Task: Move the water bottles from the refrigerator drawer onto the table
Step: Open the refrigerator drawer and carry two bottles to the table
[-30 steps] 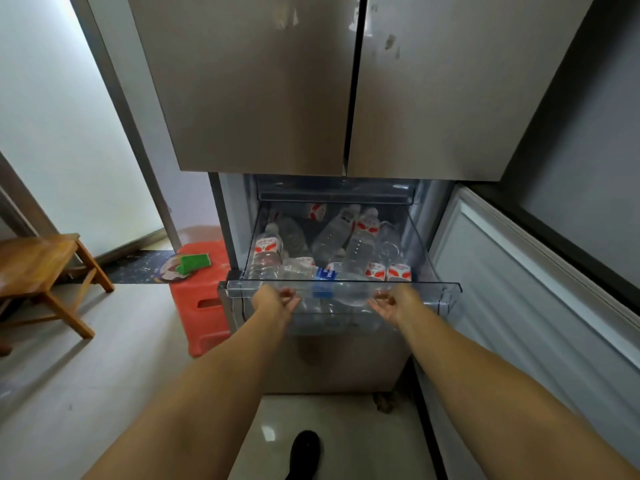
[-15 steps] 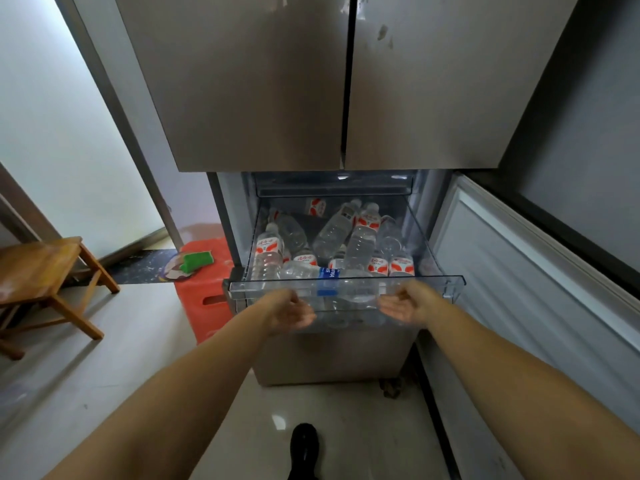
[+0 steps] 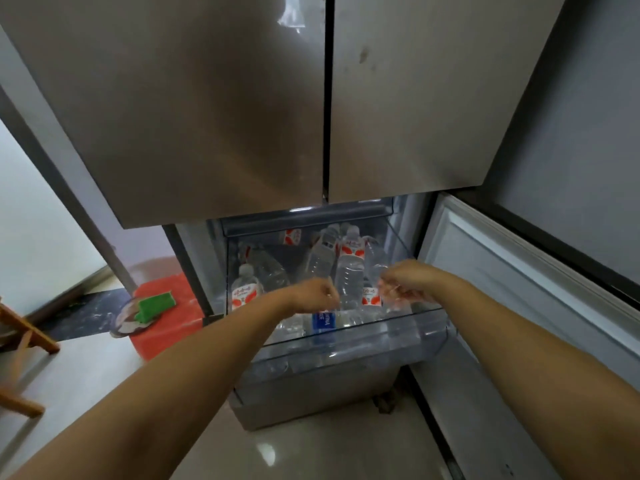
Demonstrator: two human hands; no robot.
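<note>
Head cam: both hands curled, empty, hovering just above water bottles in drawer.

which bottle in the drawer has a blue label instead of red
The bottle with the blue label lying at the front of the drawer, just below the left hand. The other labelled bottles, like the upright one at the left, carry red and white labels.

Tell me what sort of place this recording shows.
Probably a home kitchen: a tall steel-fronted refrigerator with its clear plastic drawer pulled out, a red plastic stool and a wooden stool on pale glossy floor tiles.
</note>
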